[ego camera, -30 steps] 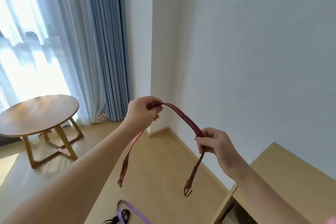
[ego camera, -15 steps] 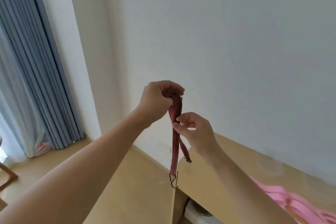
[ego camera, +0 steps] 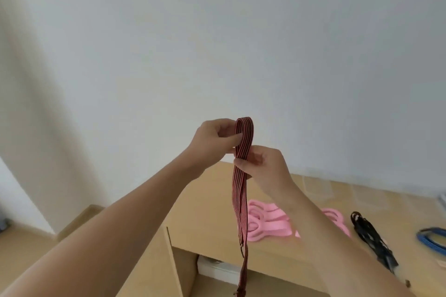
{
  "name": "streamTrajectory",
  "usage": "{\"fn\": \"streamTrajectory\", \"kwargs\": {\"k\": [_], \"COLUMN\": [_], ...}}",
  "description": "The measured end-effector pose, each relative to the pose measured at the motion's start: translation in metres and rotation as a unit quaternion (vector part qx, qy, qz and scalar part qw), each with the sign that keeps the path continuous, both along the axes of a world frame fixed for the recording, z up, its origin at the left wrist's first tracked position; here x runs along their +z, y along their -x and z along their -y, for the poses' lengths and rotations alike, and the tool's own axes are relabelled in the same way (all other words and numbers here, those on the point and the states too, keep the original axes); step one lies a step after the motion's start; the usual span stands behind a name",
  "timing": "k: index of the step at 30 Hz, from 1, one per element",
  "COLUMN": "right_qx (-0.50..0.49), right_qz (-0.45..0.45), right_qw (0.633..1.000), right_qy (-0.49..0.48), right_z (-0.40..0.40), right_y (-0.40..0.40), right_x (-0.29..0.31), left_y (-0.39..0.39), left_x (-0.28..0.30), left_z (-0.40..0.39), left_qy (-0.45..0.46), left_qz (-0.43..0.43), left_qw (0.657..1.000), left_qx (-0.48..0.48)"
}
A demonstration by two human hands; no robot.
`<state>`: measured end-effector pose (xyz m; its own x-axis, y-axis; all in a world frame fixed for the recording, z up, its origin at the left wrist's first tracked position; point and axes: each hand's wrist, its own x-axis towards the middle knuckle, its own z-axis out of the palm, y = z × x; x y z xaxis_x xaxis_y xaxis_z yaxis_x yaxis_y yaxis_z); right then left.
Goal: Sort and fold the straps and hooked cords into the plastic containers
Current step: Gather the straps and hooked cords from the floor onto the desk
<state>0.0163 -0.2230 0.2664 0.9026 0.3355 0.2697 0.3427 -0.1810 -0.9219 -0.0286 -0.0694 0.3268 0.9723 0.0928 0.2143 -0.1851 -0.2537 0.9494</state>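
Plain white wall behind, pale wooden desk below. Left hand raised in front of the wall, thumb and fingers pinching the folded top of a red striped cord. Just right of it and lower, right hand curled round both hanging lengths, close under the fold. Two tails dangling past the desk edge — hooks at uneven heights, one lower than the other. Further right on the desk: pink straps in a loose pile, then a black cord, then a blue cord at the edge of view. Clear containers faint at the back by the wall.

For a neat fold: probably best to level the two hooks first, slide the right hand down both lengths to flatten them, then double over again — keeping hooks clear of the fingers.
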Motion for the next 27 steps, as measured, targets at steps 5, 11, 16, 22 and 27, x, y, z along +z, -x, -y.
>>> {"fn": "streamTrajectory", "kwargs": {"k": [5, 11, 16, 22, 27], "right_qx": [-0.113, -0.234, -0.225, -0.263, -0.335], "right_qz": [0.01, -0.012, -0.086, -0.111, -0.113], "right_qw": [0.993, 0.972, 0.969, 0.956, 0.932], "right_qy": [0.021, 0.023, 0.051, 0.06, 0.079], "right_z": [0.034, 0.068, 0.091, 0.118, 0.152], "right_y": [0.013, 0.036, 0.059, 0.073, 0.093], "right_x": [0.0, -0.021, -0.036, -0.031, -0.041], "left_y": [-0.017, -0.036, -0.043, -0.042, -0.037], "left_x": [-0.019, -0.011, 0.002, 0.003, 0.003], "left_z": [0.032, 0.07, 0.096, 0.13, 0.174], "left_qy": [0.032, 0.045, 0.067, 0.078, 0.086], "left_qz": [-0.017, 0.017, 0.022, 0.031, 0.022], "left_qw": [0.998, 0.998, 0.992, 0.977, 0.962], "left_qx": [-0.043, -0.03, -0.108, -0.197, -0.257]}}
